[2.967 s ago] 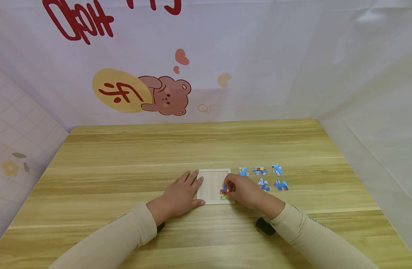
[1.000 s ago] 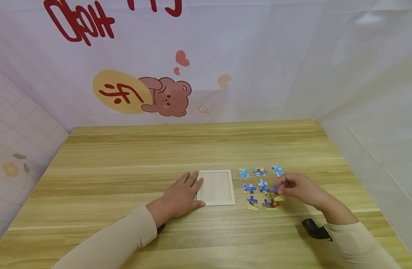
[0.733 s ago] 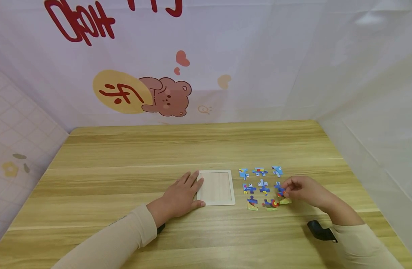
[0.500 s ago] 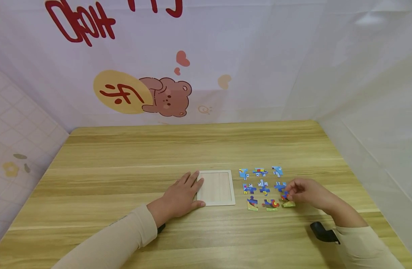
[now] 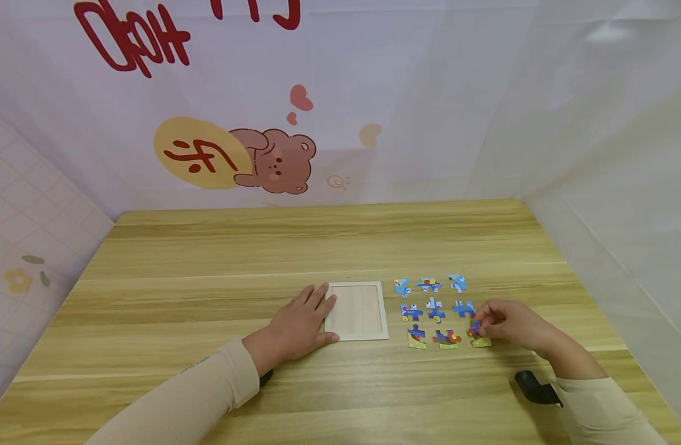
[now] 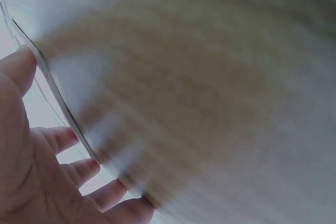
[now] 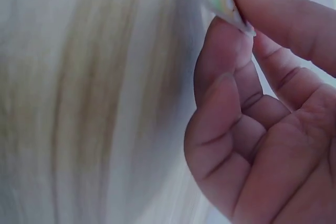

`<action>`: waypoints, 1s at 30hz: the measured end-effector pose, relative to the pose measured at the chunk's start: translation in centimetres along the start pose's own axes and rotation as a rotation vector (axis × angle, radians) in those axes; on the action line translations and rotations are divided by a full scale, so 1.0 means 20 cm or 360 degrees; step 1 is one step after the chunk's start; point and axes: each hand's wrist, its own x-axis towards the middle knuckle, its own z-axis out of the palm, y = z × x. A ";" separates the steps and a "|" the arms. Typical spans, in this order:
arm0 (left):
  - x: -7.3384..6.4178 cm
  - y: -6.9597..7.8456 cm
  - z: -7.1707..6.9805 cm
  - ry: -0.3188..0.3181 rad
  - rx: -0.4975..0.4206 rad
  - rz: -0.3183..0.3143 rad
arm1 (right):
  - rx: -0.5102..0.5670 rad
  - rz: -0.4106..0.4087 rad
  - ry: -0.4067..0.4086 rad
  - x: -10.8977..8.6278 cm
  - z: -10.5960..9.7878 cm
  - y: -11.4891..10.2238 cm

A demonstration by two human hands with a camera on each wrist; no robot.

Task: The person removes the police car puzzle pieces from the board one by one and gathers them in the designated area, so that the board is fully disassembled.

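Note:
My left hand [image 5: 300, 321] lies flat with spread fingers along the left edge of a square wooden puzzle frame [image 5: 384, 309], whose inside is bare wood. In the left wrist view its fingertips [image 6: 86, 167] meet the frame's thin side. My right hand [image 5: 510, 322] pinches a jigsaw piece [image 5: 481, 342], blue and red above and yellow-green below, between thumb and fingers. The right wrist view shows that piece [image 7: 223, 1] tilted at the thumb tip, the other fingers curled beneath. Left of it lies a yellow-green and red wheel piece [image 5: 447, 339].
More jigsaw pieces lie in loose rows right of the frame, among them a middle blue piece [image 5: 435, 309] and a corner piece [image 5: 458, 283]. The wooden table [image 5: 235, 247] extends to a printed white curtain [image 5: 429, 123] behind. A black wrist mount [image 5: 535, 389] hangs under the right forearm.
The right hand took the red-and-blue jigsaw piece out of the frame, carried it right to the other pieces, then slid slightly right and nearer to me. The left hand stayed on the frame.

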 end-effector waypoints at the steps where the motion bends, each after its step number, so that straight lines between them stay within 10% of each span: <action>1: 0.00 0.00 0.00 -0.0003 0.0003 -0.0004 | -0.0015 0.0004 0.0014 0.00 0.00 0.00; 30: 0.00 -0.01 0.00 0.0028 -0.0019 0.0018 | -0.0417 -0.0029 0.0162 0.01 0.05 -0.03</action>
